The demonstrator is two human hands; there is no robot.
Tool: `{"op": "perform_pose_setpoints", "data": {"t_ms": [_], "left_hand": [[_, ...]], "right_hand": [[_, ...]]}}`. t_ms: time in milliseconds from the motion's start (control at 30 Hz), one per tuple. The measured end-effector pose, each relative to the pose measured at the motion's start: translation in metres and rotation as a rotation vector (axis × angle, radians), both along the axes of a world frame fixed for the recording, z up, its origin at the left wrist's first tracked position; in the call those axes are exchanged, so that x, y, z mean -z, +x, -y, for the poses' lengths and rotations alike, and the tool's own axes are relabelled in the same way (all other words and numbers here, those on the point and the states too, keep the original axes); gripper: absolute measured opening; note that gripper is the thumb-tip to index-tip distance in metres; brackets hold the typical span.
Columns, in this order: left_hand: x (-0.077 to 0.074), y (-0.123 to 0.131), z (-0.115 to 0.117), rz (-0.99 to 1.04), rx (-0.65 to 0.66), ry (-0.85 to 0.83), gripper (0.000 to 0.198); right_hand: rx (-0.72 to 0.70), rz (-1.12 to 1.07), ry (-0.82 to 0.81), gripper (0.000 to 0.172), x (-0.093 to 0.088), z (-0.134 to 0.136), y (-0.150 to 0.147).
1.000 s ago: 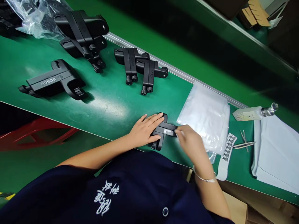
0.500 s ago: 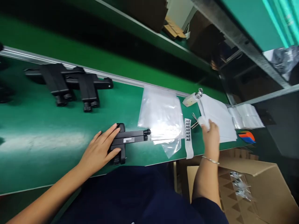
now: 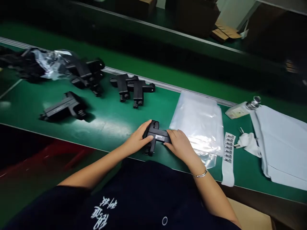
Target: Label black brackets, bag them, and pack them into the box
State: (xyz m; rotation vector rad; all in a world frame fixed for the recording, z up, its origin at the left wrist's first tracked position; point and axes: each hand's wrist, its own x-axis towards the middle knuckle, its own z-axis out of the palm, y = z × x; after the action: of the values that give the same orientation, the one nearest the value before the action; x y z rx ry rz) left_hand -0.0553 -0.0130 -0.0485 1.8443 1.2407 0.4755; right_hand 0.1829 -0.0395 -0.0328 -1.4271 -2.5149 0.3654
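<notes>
A black T-shaped plastic bracket (image 3: 153,135) with a small pale label on its stem lies on the green bench in front of me. My left hand (image 3: 140,137) is closed around its wide crosspiece, thumb on top. Around the far end of the stem, my right hand (image 3: 181,145) has its fingers wrapped, hiding that tip. Just beyond the right hand is a stack of clear plastic bags (image 3: 196,111). Farther right, a crumpled white cloth (image 3: 249,142) rests by what look like tweezers (image 3: 237,146), partly covered. A strip of printed labels (image 3: 229,148) lies between bags and cloth.
More black brackets (image 3: 137,91) line the back rail, and a single bracket (image 3: 68,107) lies to the left. Clear plastic wrapping (image 3: 52,65) covers dark items at far left. A bottle with a metal top (image 3: 242,108) and white sheets (image 3: 285,143) are at right.
My right hand has let go of the white cloth and moved left onto the bracket's stem. My left hand now grips the crosspiece. The view has swung left.
</notes>
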Motion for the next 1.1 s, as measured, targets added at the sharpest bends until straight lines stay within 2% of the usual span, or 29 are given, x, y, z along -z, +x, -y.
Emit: {"op": "perform_pose_setpoints", "data": {"t_ms": [67, 200, 367, 433, 500, 600, 733, 800, 867, 967, 1033, 1100], "left_hand": [[-0.007, 0.01, 0.002, -0.047, -0.07, -0.055, 0.084], [-0.02, 0.025, 0.002, -0.063, -0.11, -0.087, 0.107], [-0.029, 0.025, -0.002, 0.177, -0.075, -0.234, 0.096], [-0.034, 0.03, -0.002, 0.179, -0.057, -0.267, 0.101], [-0.039, 0.037, -0.001, 0.139, -0.064, -0.226, 0.105], [-0.044, 0.043, -0.003, 0.245, -0.035, -0.267, 0.105], [-0.043, 0.047, -0.009, 0.461, 0.079, -0.504, 0.091], [-0.044, 0.055, -0.011, 0.429, 0.092, -0.463, 0.087], [-0.051, 0.068, -0.012, 0.359, 0.117, -0.33, 0.087], [-0.075, 0.091, -0.012, 0.232, 0.261, -0.174, 0.085], [-0.094, 0.108, -0.011, 0.135, 0.393, -0.097, 0.085], [-0.109, 0.124, -0.013, 0.082, 0.508, -0.015, 0.082]], "right_hand": [[0.011, -0.021, 0.078, 0.037, 0.004, 0.0, -0.008], [0.055, -0.03, 0.319, 0.038, 0.0, 0.015, -0.013], [0.08, -0.045, 0.459, 0.038, -0.013, 0.031, 0.0], [0.089, -0.051, 0.499, 0.038, -0.018, 0.034, 0.006], [0.094, -0.041, 0.536, 0.038, -0.023, 0.037, 0.012], [0.126, -0.036, 0.552, 0.038, -0.027, 0.041, 0.022], [0.226, -0.091, 0.545, 0.042, -0.025, 0.051, 0.036], [0.275, -0.128, 0.537, 0.044, -0.024, 0.059, 0.04], [0.311, -0.215, 0.438, 0.05, -0.025, 0.068, 0.045], [0.41, -0.43, 0.072, 0.067, -0.028, 0.083, 0.06], [0.459, -0.612, -0.212, 0.068, -0.026, 0.092, 0.073], [0.469, -0.829, -0.376, 0.062, -0.019, 0.101, 0.085]]}}
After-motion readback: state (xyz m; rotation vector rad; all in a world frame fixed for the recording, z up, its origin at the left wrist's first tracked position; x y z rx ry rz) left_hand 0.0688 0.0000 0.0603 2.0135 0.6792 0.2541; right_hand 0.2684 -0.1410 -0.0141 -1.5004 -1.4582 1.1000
